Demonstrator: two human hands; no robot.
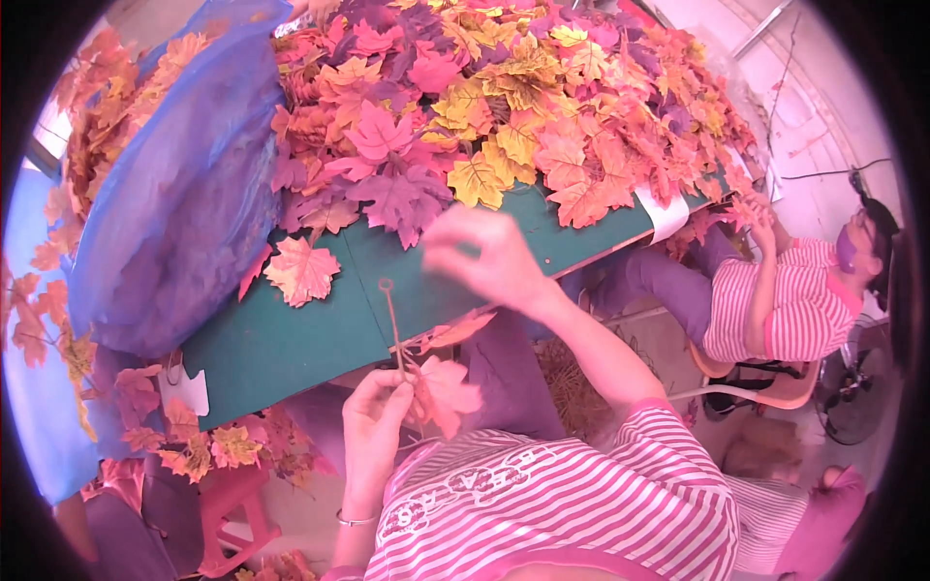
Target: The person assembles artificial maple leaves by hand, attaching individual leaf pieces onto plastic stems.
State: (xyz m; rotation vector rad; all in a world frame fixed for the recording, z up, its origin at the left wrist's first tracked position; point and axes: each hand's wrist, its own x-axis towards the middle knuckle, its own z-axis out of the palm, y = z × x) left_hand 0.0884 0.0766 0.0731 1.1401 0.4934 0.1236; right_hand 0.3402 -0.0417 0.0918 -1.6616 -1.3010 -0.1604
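Observation:
My left hand [376,412] is closed round the lower part of a thin brown stem [391,315], which stands up from the fingers and ends in a small loop. Orange-pink artificial maple leaves [446,392] hang from the same stem beside the fingers. My right hand [489,259] is above the table edge, a little blurred, with thumb and forefinger curled together in a pinch. Whatever may be between those fingertips is too small to make out. Nearest to it lies a purple maple leaf [402,198]. A single peach leaf [302,271] rests on the green tabletop [291,344].
A large heap of red, yellow, orange and purple leaves [581,107] covers the far table. To the left bulges a blue plastic bag [184,194]. A co-worker in a striped shirt [785,300] sits at the right. A pink stool [232,513] stands lower left.

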